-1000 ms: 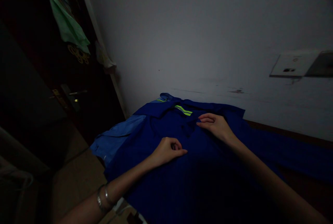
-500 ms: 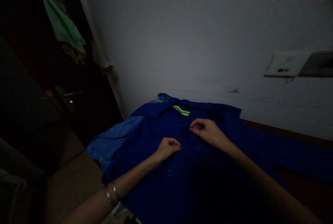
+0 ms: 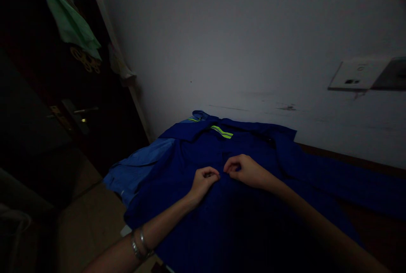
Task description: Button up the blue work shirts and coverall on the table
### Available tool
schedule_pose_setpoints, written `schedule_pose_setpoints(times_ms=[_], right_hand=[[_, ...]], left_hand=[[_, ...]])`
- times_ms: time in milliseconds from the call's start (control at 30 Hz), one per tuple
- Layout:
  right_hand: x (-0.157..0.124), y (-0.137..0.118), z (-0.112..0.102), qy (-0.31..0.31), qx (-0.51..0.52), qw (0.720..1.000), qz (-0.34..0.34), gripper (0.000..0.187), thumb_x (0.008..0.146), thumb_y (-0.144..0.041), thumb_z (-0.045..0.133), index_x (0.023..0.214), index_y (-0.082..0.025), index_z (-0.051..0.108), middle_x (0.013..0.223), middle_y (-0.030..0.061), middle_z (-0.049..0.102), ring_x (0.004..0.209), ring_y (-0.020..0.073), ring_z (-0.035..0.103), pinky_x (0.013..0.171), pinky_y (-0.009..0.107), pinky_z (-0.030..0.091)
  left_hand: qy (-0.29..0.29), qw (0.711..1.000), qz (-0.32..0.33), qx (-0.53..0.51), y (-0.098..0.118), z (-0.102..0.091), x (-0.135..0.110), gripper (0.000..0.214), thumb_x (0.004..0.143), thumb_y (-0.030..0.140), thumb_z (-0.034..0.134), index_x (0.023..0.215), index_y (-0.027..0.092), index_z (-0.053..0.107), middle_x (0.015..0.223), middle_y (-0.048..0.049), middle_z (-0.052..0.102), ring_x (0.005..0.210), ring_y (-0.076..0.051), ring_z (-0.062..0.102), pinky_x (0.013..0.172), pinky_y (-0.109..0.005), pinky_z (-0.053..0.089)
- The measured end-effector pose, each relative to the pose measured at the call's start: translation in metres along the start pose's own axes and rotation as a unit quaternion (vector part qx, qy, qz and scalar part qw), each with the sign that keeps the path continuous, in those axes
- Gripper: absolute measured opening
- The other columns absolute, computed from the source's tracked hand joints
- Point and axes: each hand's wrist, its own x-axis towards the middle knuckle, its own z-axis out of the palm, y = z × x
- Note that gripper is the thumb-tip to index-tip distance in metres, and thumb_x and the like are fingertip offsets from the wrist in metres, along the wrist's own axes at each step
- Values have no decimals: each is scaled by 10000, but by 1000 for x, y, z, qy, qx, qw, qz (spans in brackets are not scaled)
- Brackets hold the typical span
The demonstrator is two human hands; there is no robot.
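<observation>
A dark blue work jacket [image 3: 196,150] with a yellow-green reflective strip [image 3: 222,132] lies spread out, its collar end toward the wall. Over the middle of its front, my left hand [image 3: 204,182] pinches the edge of the cloth between thumb and fingers. My right hand [image 3: 242,170] is close beside it, also in a pinch on the other front edge of the jacket. The fingertips of both hands nearly meet. Dim light hides any button or fastening between them.
Lighter blue clothing [image 3: 139,167] lies to the left, partly beneath the jacket. Behind stands a pale wall [image 3: 222,53] with a socket plate [image 3: 358,74] at right. On the far left are a dark door with a metal handle [image 3: 85,110] and a hanging green cloth [image 3: 69,19].
My right hand has come left and down toward my left hand, bringing the jacket's edge with it. My left hand stays almost in place. The view has shifted slightly.
</observation>
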Motion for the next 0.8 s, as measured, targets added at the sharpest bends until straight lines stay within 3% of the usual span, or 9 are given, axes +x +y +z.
schedule_pose_setpoints(times_ms=[133, 200, 267, 433, 600, 800], right_hand=[[-7, -5, 1, -74, -62, 995, 24, 208, 613, -122, 463, 653, -147, 666, 519, -1, 585, 446, 83, 477, 417, 173, 305], [-7, -1, 1, -47, -112, 992, 34, 197, 622, -132, 466, 615, -147, 663, 534, 15, 597, 474, 96, 497, 434, 185, 307], [-5, 3, 1, -14, -123, 992, 33, 219, 649, -156, 464, 693, -155, 678, 572, 28, 617, 506, 110, 522, 460, 195, 326], [0, 8, 5, -30, -48, 998, -12, 297, 695, -195, 460, 918, -167, 654, 601, 9, 613, 510, 99, 527, 501, 186, 373], [4, 12, 11, -17, -4, 1000, -6, 220, 715, -250, 503, 857, -161, 645, 603, 4, 594, 480, 80, 502, 465, 172, 367], [7, 16, 12, -51, 48, 997, 38, 133, 687, -266, 564, 754, -157, 598, 520, -26, 528, 399, 63, 463, 370, 155, 334]], left_hand=[[5, 1000, 2, -6, 1, 0, -2, 87, 570, 187, 576, 625, 130, 611, 580, -3, 563, 536, -94, 444, 495, -190, 295], [6, 1000, -3, -12, 2, 1, -3, 88, 570, 194, 581, 624, 129, 608, 571, -1, 557, 527, -91, 438, 491, -190, 291], [8, 1000, -6, -16, 4, 1, -5, 84, 565, 192, 586, 617, 128, 607, 558, 3, 549, 521, -88, 429, 491, -190, 287], [4, 1000, -3, -30, 4, 0, -6, 80, 567, 182, 583, 619, 129, 612, 558, 4, 547, 532, -90, 429, 512, -195, 296], [1, 1000, 16, -14, 2, -1, -6, 84, 570, 203, 594, 614, 132, 608, 541, 12, 524, 540, -93, 427, 521, -197, 295], [3, 999, 41, 15, 2, -1, -8, 67, 575, 198, 595, 593, 134, 603, 535, 20, 495, 537, -88, 411, 518, -195, 286]])
